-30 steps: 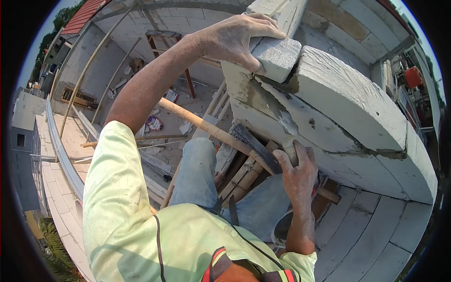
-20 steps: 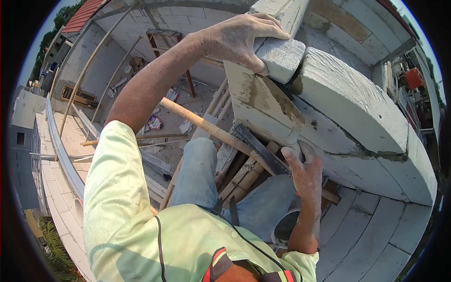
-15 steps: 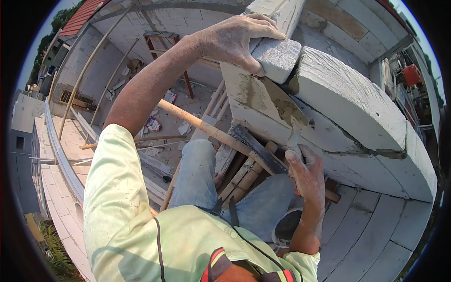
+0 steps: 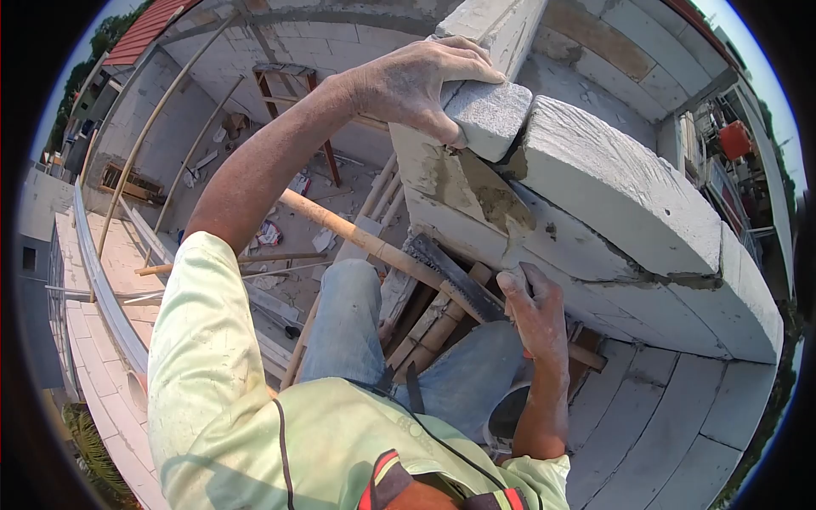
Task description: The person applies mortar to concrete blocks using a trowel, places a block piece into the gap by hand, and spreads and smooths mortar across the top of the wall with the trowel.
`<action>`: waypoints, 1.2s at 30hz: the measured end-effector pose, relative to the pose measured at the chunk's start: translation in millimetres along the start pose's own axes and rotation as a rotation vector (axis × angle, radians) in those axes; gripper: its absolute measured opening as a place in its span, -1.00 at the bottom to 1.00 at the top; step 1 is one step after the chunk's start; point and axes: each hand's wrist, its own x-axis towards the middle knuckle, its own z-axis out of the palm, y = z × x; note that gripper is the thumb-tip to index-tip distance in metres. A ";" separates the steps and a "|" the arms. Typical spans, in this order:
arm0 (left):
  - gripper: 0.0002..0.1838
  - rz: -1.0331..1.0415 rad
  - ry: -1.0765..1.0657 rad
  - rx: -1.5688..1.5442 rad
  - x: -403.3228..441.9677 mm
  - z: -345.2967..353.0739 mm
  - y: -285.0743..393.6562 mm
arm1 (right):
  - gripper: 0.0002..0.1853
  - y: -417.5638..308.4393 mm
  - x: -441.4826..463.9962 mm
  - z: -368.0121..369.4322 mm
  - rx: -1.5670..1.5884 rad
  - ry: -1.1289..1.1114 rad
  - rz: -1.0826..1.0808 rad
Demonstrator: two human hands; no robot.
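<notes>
My left hand is clamped over a small pale concrete block at the wall's top, thumb on the near face and fingers over the top. Beside it, a dark gap with mortar parts the block from a longer block. My right hand is closed round a trowel, its handle mostly hidden by the fingers. The mortar-smeared trowel blade lies against the wall face just below the small block. Below and left of that hand, a handsaw with a dark toothed blade rests by my knee.
A bamboo pole crosses in front of my knees. Wooden pieces lie beneath the saw. A dark-mouthed container sits by my right forearm. Debris is scattered on the floor far below, and block walling lies at the lower right.
The view has shifted slightly, so the wall sits a little further left and lower. Both hands keep their holds, and the trowel stays against the wall under the small block.
</notes>
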 end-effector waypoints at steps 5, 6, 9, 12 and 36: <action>-0.10 -0.034 -0.016 -0.002 0.4 -3.3 1.6 | -0.53 22.3 -16.7 -23.7 0.330 -0.055 0.129; -0.09 -0.024 -0.006 -0.009 0.2 -2.5 1.2 | -0.53 24.2 -18.9 -28.0 0.332 -0.042 0.130; -0.10 -0.037 -0.007 -0.033 0.7 -2.9 1.3 | -0.53 27.7 -26.2 -34.5 0.341 -0.030 0.127; -0.05 -0.050 -0.005 -0.034 1.3 -2.6 1.8 | -0.54 32.6 -33.3 -33.2 0.264 -0.041 0.142; -0.12 -0.107 -0.110 -0.004 4.5 -4.5 -3.7 | -0.53 124.6 -236.7 -78.7 0.093 0.601 0.733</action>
